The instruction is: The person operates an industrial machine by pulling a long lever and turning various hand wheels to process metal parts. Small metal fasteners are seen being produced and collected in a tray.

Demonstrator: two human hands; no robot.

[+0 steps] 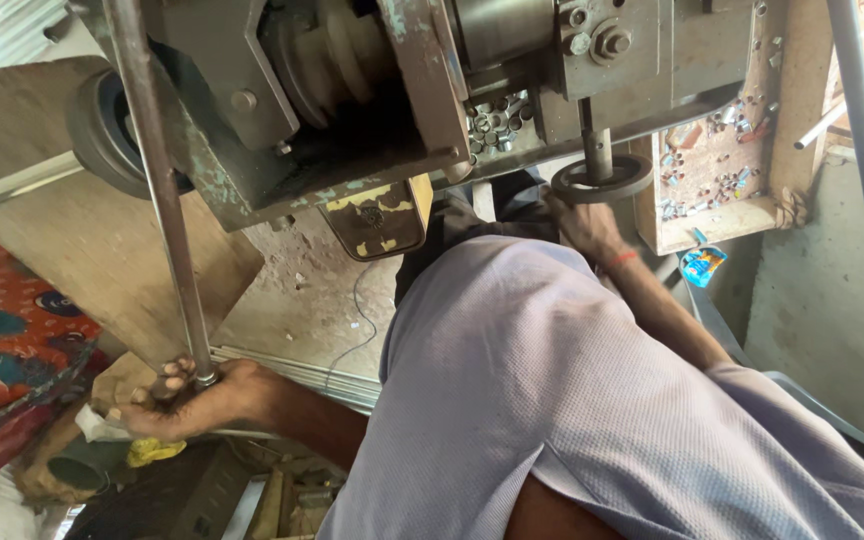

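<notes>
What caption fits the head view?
Left hand grips a long metal rod; right hand rests by the machine's handwheel.

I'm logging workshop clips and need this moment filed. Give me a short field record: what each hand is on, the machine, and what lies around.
left hand: gripped around the lower end of a long metal rod
right hand: on the small black handwheel
machine: worn grey metal body with a stepped pulley
tray: wooden, holding small metal pieces
nearby: patterned red cloth at left
</notes>
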